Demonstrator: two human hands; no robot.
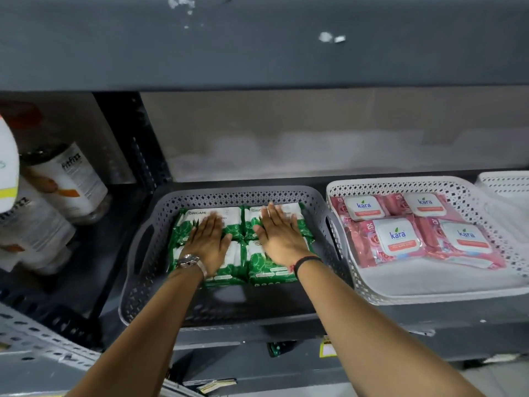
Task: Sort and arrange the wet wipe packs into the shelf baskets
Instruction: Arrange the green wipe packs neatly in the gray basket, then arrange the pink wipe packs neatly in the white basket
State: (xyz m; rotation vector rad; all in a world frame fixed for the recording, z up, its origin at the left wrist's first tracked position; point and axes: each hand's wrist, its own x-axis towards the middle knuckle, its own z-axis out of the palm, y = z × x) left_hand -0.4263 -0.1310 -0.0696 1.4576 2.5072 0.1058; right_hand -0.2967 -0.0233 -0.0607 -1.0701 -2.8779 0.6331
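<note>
At the far left, in the neighbouring shelf bay, two white-labelled jars (68, 181) lie tilted, one behind the other, with a blurred white object at the frame edge. A dark perforated upright (137, 144) separates that bay from the main shelf (286, 328).

On this shelf stands the grey basket (148, 267), holding four green wet wipe packs (266, 267) laid flat in a two-by-two block pushed toward its back wall. Bare basket floor shows in front of the packs, and narrow strips at each side.

The left hand (207, 242), a watch on its wrist, lies flat with fingers spread over the left column of packs. The right hand (279, 233), a dark band on its wrist, lies flat and open over the right column. Neither grips anything.

Just beside it, rims nearly touching, sits the white basket (429, 287) with four pink wet wipe packs (369, 247), also two by two, toward the back; its front floor is bare. A third basket (506, 181), white, is cut off at the right edge.
</note>
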